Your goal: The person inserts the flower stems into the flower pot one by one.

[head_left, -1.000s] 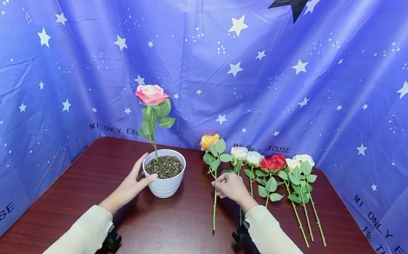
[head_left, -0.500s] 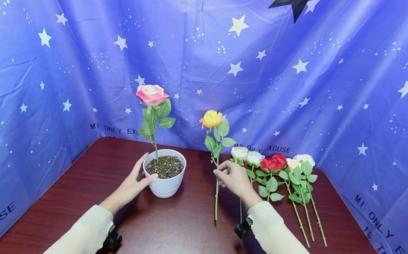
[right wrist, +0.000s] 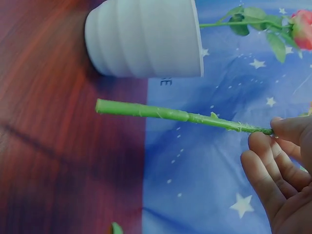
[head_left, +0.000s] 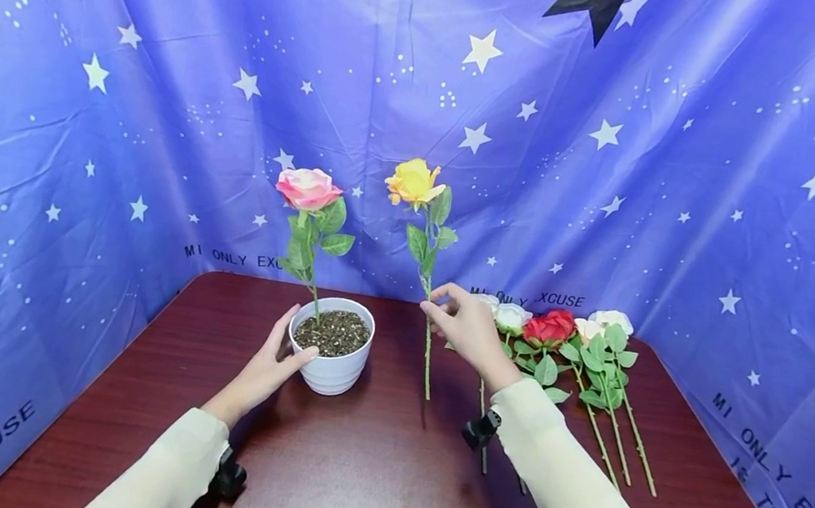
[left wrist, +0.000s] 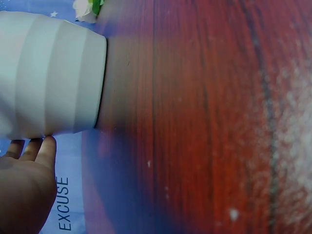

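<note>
A white ribbed flower pot filled with dark soil stands on the table, a pink rose upright in it. My left hand rests against the pot's left side, thumb at the rim; the left wrist view shows fairly straight fingers touching its wall. With thumb and fingers my right hand pinches the stem of a yellow rose, held upright above the table to the right of the pot. The stem's cut lower end points down, free of the tabletop.
On the right lie several more roses: a red rose, a white rose partly behind my right hand, and a cream rose beside another white one. A blue star-patterned cloth surrounds the dark red table.
My right hand has lifted the yellow rose off the table and moved it up and slightly left. My left hand stays at the pot.
</note>
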`<control>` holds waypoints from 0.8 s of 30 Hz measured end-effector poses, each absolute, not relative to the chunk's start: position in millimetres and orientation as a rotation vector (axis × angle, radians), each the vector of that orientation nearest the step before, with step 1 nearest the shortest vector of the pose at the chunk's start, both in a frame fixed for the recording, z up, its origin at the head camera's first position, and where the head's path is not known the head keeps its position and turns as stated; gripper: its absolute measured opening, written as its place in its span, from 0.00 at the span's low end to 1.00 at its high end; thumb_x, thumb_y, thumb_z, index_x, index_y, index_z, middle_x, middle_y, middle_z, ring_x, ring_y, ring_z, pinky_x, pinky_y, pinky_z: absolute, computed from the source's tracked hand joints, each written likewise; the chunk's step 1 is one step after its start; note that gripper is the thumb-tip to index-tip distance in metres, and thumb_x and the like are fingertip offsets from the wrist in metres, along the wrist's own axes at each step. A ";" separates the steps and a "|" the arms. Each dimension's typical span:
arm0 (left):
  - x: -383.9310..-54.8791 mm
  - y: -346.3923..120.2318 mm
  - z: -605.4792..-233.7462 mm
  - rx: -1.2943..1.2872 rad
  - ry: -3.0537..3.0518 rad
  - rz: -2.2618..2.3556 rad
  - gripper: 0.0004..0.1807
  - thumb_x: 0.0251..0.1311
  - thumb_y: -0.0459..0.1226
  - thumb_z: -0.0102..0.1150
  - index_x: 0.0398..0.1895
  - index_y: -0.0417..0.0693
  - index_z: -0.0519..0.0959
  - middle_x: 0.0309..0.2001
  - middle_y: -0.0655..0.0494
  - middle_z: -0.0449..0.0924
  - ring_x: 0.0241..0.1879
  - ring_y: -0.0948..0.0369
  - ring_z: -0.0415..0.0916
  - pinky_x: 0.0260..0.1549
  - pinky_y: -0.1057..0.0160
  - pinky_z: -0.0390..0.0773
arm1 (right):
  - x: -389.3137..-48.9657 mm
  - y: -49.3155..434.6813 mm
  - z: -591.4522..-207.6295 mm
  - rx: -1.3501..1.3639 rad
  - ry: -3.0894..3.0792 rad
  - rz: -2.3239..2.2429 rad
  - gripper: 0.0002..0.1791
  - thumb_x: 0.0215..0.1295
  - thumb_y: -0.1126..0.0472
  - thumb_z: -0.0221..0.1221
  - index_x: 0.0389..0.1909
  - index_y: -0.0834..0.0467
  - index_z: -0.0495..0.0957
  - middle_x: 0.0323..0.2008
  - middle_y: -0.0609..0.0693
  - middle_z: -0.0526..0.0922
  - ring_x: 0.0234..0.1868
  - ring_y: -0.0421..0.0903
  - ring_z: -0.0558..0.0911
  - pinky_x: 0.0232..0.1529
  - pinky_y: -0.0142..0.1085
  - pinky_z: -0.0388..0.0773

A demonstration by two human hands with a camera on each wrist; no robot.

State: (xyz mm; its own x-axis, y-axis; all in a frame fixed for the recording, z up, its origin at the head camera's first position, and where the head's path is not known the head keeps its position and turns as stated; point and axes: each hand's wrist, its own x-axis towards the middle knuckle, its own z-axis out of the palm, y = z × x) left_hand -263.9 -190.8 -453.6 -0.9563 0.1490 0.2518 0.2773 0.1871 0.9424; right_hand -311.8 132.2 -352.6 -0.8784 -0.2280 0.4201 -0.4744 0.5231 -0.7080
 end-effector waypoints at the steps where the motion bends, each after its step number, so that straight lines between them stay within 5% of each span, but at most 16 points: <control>1: -263.9 -190.9 -453.3 -0.420 -2.338 -1.891 0.45 0.70 0.40 0.60 0.81 0.56 0.42 0.78 0.44 0.45 0.74 0.43 0.50 0.68 0.45 0.56 | -312.1 130.2 -350.0 0.601 -2.475 1.272 0.07 0.68 0.57 0.65 0.39 0.57 0.80 0.22 0.48 0.84 0.25 0.51 0.86 0.22 0.39 0.80; 24: -263.1 -190.7 -453.1 -0.427 -2.352 -1.871 0.46 0.70 0.40 0.59 0.82 0.57 0.41 0.78 0.41 0.45 0.74 0.42 0.51 0.68 0.44 0.57 | -312.8 78.5 -300.1 0.733 -2.215 1.381 0.08 0.68 0.54 0.65 0.42 0.54 0.82 0.25 0.44 0.86 0.26 0.45 0.86 0.30 0.36 0.83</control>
